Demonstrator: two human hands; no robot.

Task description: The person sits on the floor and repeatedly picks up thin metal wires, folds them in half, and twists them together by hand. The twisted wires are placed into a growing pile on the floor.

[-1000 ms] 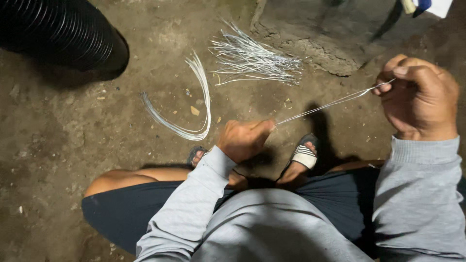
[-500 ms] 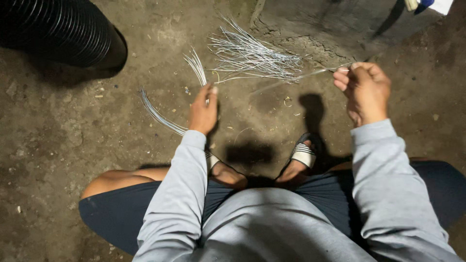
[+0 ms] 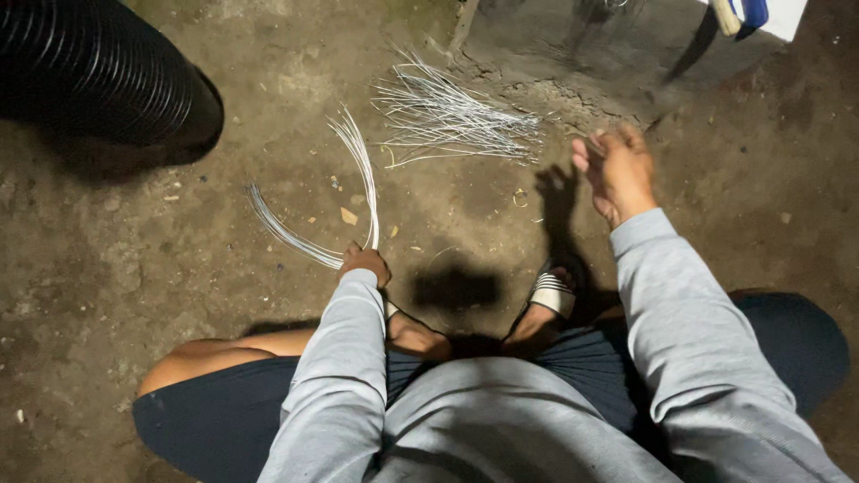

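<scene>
At the far left, a black ribbed pipe [image 3: 98, 72] lies across the upper corner of the dirt floor [image 3: 107, 295], well apart from the hands. Next comes a bent bundle of thin pale strips [image 3: 344, 192], folded into a V: one arm runs up and slightly left, the other sweeps out low to the left, and both meet at the left hand [image 3: 364, 264]. That hand sits low over the floor, just beyond the person's knee, its grip pressed together around the fold of the bundle, fingers curled under so the fingertips cannot be seen. Small pale chips lie scattered on the ground just beside the strips. Further right and higher, a loose pile of straight strips [image 3: 456, 116] lies fanned on the floor at the edge of a rough concrete slab [image 3: 573, 54], apart from both hands. Below it, a foot in a striped sandal [image 3: 550, 295] rests on the ground between the person's knees. To the right, the right hand [image 3: 617, 170] is raised with its grip spread, fingers apart and holding nothing, near the right end of the pile without touching it.
</scene>
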